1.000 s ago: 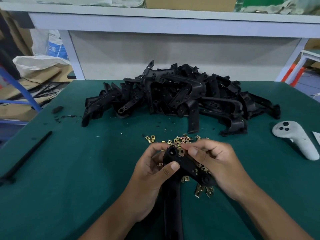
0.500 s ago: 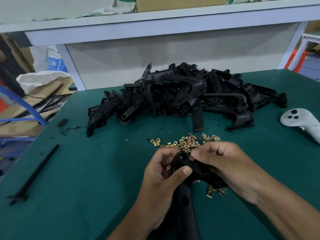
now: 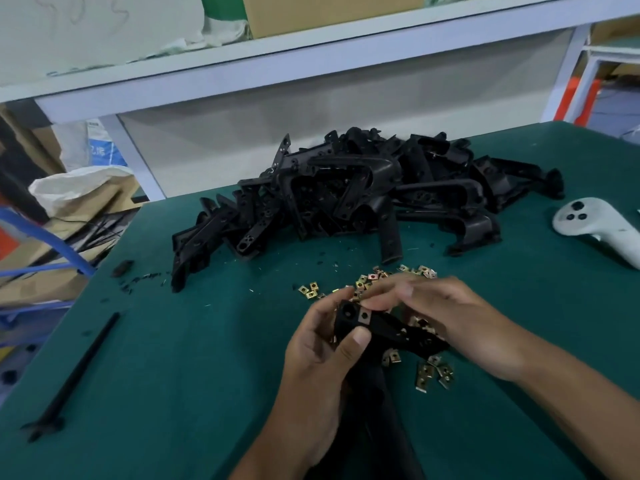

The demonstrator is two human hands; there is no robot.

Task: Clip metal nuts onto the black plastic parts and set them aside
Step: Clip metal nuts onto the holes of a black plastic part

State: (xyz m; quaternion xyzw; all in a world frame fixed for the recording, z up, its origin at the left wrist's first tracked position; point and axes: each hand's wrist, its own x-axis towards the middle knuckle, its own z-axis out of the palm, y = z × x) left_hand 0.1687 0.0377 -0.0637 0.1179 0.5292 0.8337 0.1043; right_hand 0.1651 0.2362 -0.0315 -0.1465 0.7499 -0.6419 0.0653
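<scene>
Head view: the left hand [image 3: 322, 355] grips the black plastic part [image 3: 377, 332] near the desk's front edge, thumb curled over it. The right hand [image 3: 446, 317] pinches beside a seated metal nut [image 3: 364, 316] — contact is blurred. Risk: a half-clipped nut may spring off into the loose nuts [image 3: 433, 374]. Versus earlier frames, that nut now shows clipped on the part — the view sits lower.

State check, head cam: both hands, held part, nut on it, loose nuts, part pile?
left hand: grips the black part
right hand: fingertips at the nut, blurred
black part: held above the table
nut: sits on the part's end
loose nuts: scattered on the mat
part pile: heaped, untouched
</scene>
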